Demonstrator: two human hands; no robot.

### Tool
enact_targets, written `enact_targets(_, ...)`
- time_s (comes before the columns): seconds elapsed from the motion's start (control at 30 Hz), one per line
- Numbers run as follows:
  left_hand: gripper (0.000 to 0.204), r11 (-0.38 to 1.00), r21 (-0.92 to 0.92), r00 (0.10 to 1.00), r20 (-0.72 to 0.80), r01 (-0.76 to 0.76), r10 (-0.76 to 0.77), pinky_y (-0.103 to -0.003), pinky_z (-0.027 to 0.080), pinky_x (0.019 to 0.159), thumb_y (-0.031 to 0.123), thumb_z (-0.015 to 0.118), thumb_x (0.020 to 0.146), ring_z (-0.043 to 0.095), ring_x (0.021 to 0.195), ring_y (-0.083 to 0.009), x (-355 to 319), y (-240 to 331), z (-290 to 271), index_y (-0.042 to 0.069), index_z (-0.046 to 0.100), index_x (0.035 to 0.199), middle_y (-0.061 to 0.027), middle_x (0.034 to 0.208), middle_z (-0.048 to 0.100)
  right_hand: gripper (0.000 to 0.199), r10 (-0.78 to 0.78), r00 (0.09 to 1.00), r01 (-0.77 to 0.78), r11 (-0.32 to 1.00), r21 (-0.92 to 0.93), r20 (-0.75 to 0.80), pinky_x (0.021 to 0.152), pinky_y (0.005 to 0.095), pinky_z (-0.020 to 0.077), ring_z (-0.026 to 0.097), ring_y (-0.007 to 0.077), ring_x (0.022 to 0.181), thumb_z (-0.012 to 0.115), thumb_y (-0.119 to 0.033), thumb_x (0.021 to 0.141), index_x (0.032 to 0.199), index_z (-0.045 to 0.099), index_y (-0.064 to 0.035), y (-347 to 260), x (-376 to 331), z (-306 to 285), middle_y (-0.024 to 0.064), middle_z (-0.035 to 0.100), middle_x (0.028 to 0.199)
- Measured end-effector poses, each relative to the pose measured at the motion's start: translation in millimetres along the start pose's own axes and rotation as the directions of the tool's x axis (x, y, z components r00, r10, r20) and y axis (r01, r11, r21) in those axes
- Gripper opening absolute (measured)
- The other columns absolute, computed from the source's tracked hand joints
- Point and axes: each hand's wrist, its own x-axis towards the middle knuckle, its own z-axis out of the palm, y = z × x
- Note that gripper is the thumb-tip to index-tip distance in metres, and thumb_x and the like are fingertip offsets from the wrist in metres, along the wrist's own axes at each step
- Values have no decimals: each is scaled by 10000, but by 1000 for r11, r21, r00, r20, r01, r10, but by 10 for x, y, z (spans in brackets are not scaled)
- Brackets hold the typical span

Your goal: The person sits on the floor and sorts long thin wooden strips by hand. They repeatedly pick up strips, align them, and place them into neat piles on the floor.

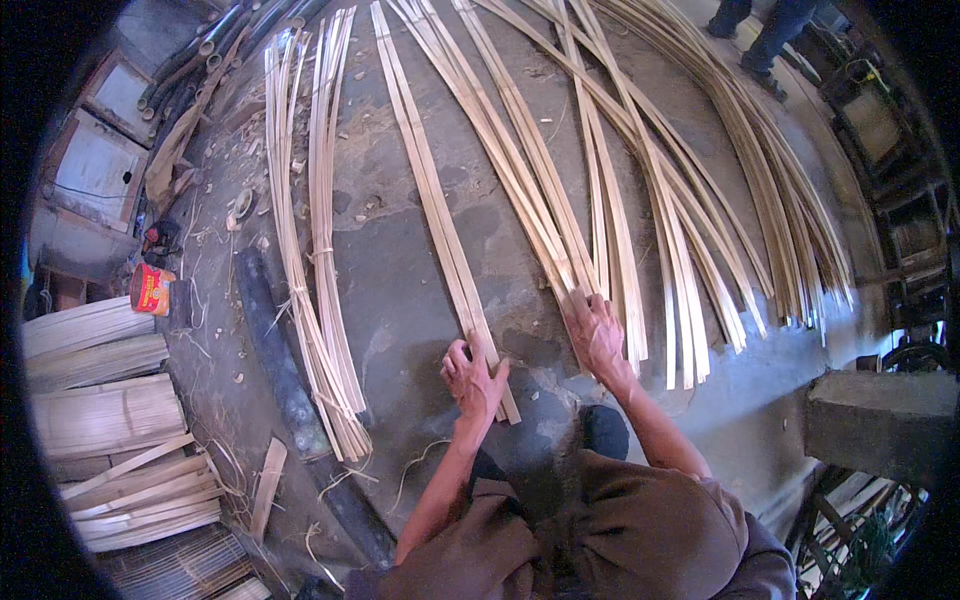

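Left hand (pixel 475 380) and right hand (pixel 597 340): two, bare, apart from each other. Left: laid over the near end of one narrow set of pale strips (pixel 427 200), thumb right, fingers left; how firmly closed, cannot tell. Right: fingertips on the near ends of a wider set of strips (pixel 556 262); grip hidden, cannot tell. Both sets run forward along the floor (pixel 385 325). Right of right hand: loose crossing strips (pixel 687 350), several, uncountable; beyond, one large spread of strips (pixel 790 240). Left of left hand: tied bundles (pixel 322 200), two; dark pole (pixel 275 345), one; farther, red tin (pixel 151 290), one; stacked slats (pixel 105 410), several piles. Far ahead, right: a person's legs (pixel 775 40), two.
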Motion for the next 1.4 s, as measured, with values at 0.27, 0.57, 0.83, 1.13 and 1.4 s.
enact_targets(0.27, 748, 997, -55, 998, 44, 54, -52, -515, 345, 969, 304, 768, 756, 363, 1202, -372, -6, 27, -60, 110, 451, 1406, -176, 1267, 367, 191, 21, 990, 6, 982, 186, -142, 770, 473, 495, 602, 376, 911, 591, -142, 870, 1039, 624, -57, 130, 61, -36, 179, 609, 927)
enact_targets(0.57, 633, 994, 49, 993, -62, -95, 98, -570, 246, 1066, 259, 656, 859, 280, 1366, -410, 2, -38, 41, 48, 443, 1416, -200, 1484, 314, 316, 220, 968, -250, 884, 395, 119, 663, 450, 524, 657, 433, 792, 518, -168, 984, 1287, 533, -77, -131, -133, -171, 239, 669, 913)
enact_targets(0.83, 649, 977, 99, 982, 40, -187, 184, -604, 174, 1111, 297, 616, 900, 216, 1448, -391, 133, -135, 43, 89, 394, 1473, -96, 1570, 305, 385, 74, 997, -43, 749, 662, -20, 803, 360, 518, 683, 295, 959, 547, -155, 989, 1367, 540, -81, -556, -371, 209, 266, 660, 1063)
enact_targets(1.13, 618, 977, 104, 982, 40, -188, 184, -591, 169, 1118, 296, 586, 927, 234, 1445, -388, 116, -176, 66, 115, 388, 1483, -48, 1582, 299, 429, 22, 990, -110, 734, 670, 139, 811, 472, 507, 646, 440, 949, 557, -171, 958, 1375, 521, -81, -742, -539, 656, 302, 634, 1039)
enact_targets(1.4, 572, 990, 28, 990, -13, -139, 140, -598, 145, 1123, 297, 512, 960, 201, 1455, -387, 93, -256, 164, 99, 383, 1482, -103, 1579, 286, 419, -8, 977, -123, 793, 597, 213, 737, 414, 506, 667, 397, 850, 567, -225, 974, 1356, 530, -56, -787, -510, 552, 312, 614, 915)
